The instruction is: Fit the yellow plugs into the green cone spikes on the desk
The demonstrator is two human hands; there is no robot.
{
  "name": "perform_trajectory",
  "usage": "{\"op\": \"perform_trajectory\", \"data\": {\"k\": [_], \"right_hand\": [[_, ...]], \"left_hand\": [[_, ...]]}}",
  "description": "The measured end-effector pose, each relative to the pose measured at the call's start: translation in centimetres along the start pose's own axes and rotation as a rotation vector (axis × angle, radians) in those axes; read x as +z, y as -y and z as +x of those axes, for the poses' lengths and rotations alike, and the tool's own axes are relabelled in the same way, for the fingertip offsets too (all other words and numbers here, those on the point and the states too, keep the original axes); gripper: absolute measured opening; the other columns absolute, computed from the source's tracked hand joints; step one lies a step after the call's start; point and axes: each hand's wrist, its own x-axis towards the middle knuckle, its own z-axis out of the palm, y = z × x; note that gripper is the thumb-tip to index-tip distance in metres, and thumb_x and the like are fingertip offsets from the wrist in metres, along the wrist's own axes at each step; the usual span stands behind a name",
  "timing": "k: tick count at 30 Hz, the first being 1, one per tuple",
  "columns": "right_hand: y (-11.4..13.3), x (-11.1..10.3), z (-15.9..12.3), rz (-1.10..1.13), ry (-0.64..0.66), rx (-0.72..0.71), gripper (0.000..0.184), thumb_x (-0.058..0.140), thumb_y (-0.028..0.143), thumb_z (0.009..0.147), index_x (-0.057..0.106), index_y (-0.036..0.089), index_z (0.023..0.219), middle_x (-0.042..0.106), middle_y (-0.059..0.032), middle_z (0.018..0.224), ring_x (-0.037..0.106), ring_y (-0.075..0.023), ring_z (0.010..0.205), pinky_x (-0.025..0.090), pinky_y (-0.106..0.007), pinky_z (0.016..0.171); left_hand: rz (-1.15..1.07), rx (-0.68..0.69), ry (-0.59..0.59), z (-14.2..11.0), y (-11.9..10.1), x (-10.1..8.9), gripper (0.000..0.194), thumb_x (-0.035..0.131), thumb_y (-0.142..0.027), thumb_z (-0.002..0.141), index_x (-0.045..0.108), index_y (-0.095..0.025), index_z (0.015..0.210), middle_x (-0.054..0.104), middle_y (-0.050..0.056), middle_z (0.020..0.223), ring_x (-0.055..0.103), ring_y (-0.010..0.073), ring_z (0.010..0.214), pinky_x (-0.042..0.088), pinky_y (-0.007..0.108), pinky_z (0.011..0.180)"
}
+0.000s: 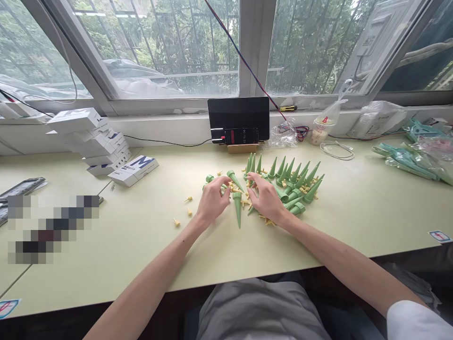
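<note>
My left hand [213,200] is above the table, thumb and forefinger curved apart with nothing seen gripped between them. Right behind it lies a green ribbed cap end [209,178], partly hidden by the fingers. My right hand [266,197] hovers at the left side of a pile of green plastic spikes [313,190], its thumb and forefinger also apart. Between both hands are a loose green spike [238,210] pointing toward me and another spike [234,179] lying aslant. Small yellow plastic fittings [268,220] are scattered under and around the pile.
Several yellow fittings [177,222] lie left of my left hand. White boxes [106,146] are stacked at the back left. A phone [241,136] leans on a black panel [237,111] by the window. A bagged cup [321,130] and teal items [406,158] are at right.
</note>
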Motion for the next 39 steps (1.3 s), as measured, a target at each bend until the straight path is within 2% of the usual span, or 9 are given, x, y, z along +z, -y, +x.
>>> {"op": "perform_trajectory", "data": {"k": [6, 10, 13, 16, 20, 25, 29, 32, 39], "right_hand": [[-0.1, 0.0, 0.0, 0.022, -0.012, -0.011, 0.042, 0.050, 0.015, 0.094, 0.049, 0.019, 0.136, 0.067, -0.0133, 0.123, 0.065, -0.0259, 0.102, 0.054, -0.041, 0.087], [0.0, 0.0, 0.0, 0.024, -0.017, -0.014, 0.039, 0.050, 0.015, 0.093, 0.052, 0.019, 0.132, 0.067, -0.0135, 0.121, 0.066, -0.0262, 0.102, 0.054, -0.041, 0.086], [0.0, 0.0, 0.0, 0.023, -0.023, -0.017, 0.037, 0.050, 0.015, 0.093, 0.052, 0.019, 0.130, 0.067, -0.0133, 0.120, 0.066, -0.0261, 0.102, 0.054, -0.041, 0.086], [0.1, 0.0, 0.0, 0.024, -0.023, -0.021, 0.036, 0.050, 0.015, 0.093, 0.053, 0.018, 0.129, 0.068, -0.0135, 0.119, 0.066, -0.0262, 0.102, 0.053, -0.041, 0.088], [0.3, -0.1, 0.0, 0.019, -0.023, -0.019, 0.033, 0.050, 0.015, 0.093, 0.054, 0.017, 0.126, 0.068, -0.0136, 0.116, 0.066, -0.0263, 0.101, 0.052, -0.041, 0.089], [0.2, 0.0, 0.0, 0.015, -0.026, -0.019, 0.032, 0.050, 0.015, 0.092, 0.054, 0.017, 0.124, 0.068, -0.0127, 0.114, 0.066, -0.0256, 0.099, 0.052, -0.040, 0.087], [0.1, 0.2, -0.1, 0.023, -0.037, -0.037, 0.031, 0.050, 0.016, 0.093, 0.055, 0.018, 0.123, 0.067, -0.0121, 0.110, 0.066, -0.0251, 0.096, 0.053, -0.040, 0.085], [0.2, 0.2, 0.0, 0.053, -0.070, -0.051, 0.026, 0.049, 0.017, 0.094, 0.056, 0.018, 0.119, 0.067, -0.0116, 0.108, 0.066, -0.0231, 0.088, 0.054, -0.038, 0.081], [1.1, -0.1, -0.1, 0.167, -0.096, -0.124, 0.017, 0.049, 0.025, 0.098, 0.059, 0.020, 0.111, 0.069, -0.0084, 0.100, 0.067, -0.0209, 0.086, 0.056, -0.035, 0.080]], "left_hand": [[0.008, -0.068, -0.071, 0.7, 0.4, -1.4, 0.024, 0.048, -0.015, 0.088, 0.065, -0.019, 0.103, 0.072, 0.005, 0.098, 0.057, 0.0123, 0.058, 0.050, 0.027, 0.064], [0.065, -0.089, -0.054, 1.1, 0.9, -1.9, 0.019, 0.049, -0.018, 0.087, 0.066, -0.019, 0.096, 0.072, 0.006, 0.096, 0.059, 0.0145, 0.063, 0.050, 0.029, 0.065], [0.107, -0.090, 0.029, 1.2, 1.0, -2.0, 0.013, 0.054, -0.022, 0.084, 0.067, -0.020, 0.084, 0.072, 0.005, 0.085, 0.059, 0.0147, 0.060, 0.049, 0.028, 0.062], [0.105, -0.086, 0.169, 1.2, 0.8, -2.2, 0.015, 0.060, -0.030, 0.083, 0.066, -0.020, 0.074, 0.068, 0.002, 0.070, 0.057, 0.0144, 0.057, 0.045, 0.027, 0.058], [0.124, -0.067, 0.326, 0.9, 0.4, -2.4, 0.017, 0.062, -0.032, 0.082, 0.063, -0.021, 0.069, 0.063, 0.000, 0.063, 0.056, 0.0147, 0.057, 0.040, 0.026, 0.054], [0.188, 0.012, 0.373, 0.5, 0.5, -1.8, 0.018, 0.058, -0.026, 0.082, 0.058, -0.021, 0.065, 0.064, 0.001, 0.065, 0.058, 0.0175, 0.061, 0.040, 0.028, 0.054], [0.207, 0.026, 0.367, 0.4, 0.9, -1.4, 0.017, 0.057, -0.025, 0.085, 0.058, -0.021, 0.069, 0.065, 0.003, 0.067, 0.060, 0.0203, 0.064, 0.041, 0.030, 0.056], [0.203, 0.038, 0.298, 0.4, 0.9, -1.2, 0.018, 0.055, -0.025, 0.088, 0.056, -0.021, 0.070, 0.065, 0.004, 0.070, 0.060, 0.0197, 0.064, 0.042, 0.030, 0.058], [0.012, 0.040, 0.080, 0.4, 0.0, -0.9, 0.014, 0.052, -0.030, 0.095, 0.056, -0.021, 0.086, 0.067, -0.002, 0.077, 0.045, 0.0092, 0.045, 0.042, 0.026, 0.058]]}}
